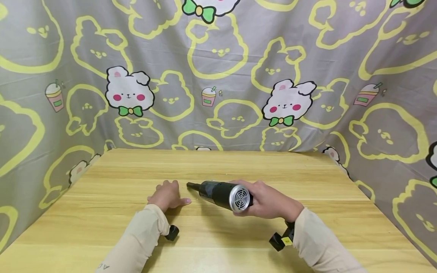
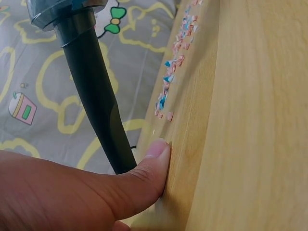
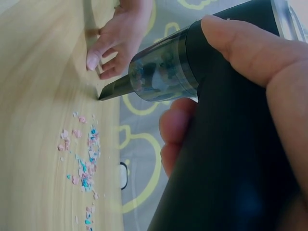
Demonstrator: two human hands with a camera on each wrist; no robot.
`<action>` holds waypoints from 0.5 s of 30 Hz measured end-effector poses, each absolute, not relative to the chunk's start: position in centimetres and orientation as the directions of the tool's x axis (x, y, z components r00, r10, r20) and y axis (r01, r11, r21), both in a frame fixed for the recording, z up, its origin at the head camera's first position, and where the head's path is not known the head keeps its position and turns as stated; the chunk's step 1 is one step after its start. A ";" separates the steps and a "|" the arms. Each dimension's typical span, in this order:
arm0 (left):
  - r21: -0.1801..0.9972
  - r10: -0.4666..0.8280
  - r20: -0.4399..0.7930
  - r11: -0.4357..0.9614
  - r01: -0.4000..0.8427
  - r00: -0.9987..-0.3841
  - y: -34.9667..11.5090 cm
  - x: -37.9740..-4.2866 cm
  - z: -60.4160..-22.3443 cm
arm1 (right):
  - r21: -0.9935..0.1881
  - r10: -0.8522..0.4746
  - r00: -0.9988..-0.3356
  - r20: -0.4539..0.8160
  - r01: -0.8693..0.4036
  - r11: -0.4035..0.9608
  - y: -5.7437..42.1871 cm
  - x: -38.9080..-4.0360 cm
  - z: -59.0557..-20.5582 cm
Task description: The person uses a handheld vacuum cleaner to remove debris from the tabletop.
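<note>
My right hand (image 1: 271,200) grips a black handheld vacuum cleaner (image 1: 222,194), its silver vented end facing me. The narrow black nozzle (image 3: 117,88) slants down to the wooden surface on the left. Small coloured bits show inside the clear dust cup (image 3: 156,72). Beside the nozzle tip, my left hand (image 1: 166,195) rests on the table with fingers spread and thumb out, holding nothing. In the right wrist view, pink, white and blue scraps (image 3: 85,168) lie scattered near the nozzle. The left wrist view shows a strip of these scraps (image 2: 175,67) beyond my thumb (image 2: 153,161).
The wooden table (image 1: 218,242) stretches out under both hands. A grey curtain (image 1: 235,57) with yellow outlines and white rabbit heads hangs behind it and along both sides. Small black devices are strapped at both wrists.
</note>
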State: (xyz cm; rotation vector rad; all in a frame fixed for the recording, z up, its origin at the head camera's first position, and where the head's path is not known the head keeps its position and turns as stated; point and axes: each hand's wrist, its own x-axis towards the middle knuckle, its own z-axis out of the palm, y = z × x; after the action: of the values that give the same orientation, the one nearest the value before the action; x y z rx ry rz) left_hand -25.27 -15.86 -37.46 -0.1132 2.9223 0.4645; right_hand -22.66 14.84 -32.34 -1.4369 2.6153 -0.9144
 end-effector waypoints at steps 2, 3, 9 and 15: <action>0.301 -0.047 -0.191 0.948 -0.104 -0.980 -15.9 -25.3 -37.4 | -0.502 -0.779 -0.575 0.249 -0.765 0.404 14.8 -22.6 -32.3; 0.301 -0.047 -0.192 0.948 -0.104 -0.980 -15.9 -25.3 -37.4 | -0.502 -0.780 -0.574 0.248 -0.765 0.403 14.7 -22.6 -32.3; 0.295 -0.050 -0.198 0.949 -0.108 -0.979 -15.9 -25.4 -37.4 | -0.502 -0.784 -0.568 0.250 -0.768 0.397 14.6 -22.6 -32.3; 0.300 -0.049 -0.195 0.948 -0.107 -0.980 -16.0 -25.4 -37.4 | -0.505 -0.790 -0.553 0.263 -0.777 0.376 14.5 -22.7 -32.5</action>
State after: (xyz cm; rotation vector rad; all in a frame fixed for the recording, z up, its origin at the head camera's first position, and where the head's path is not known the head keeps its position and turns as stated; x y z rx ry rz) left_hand -25.36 -15.96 -37.45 -0.1182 2.9169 0.4640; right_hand -22.67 14.48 -32.47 -1.4741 2.5870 -0.9298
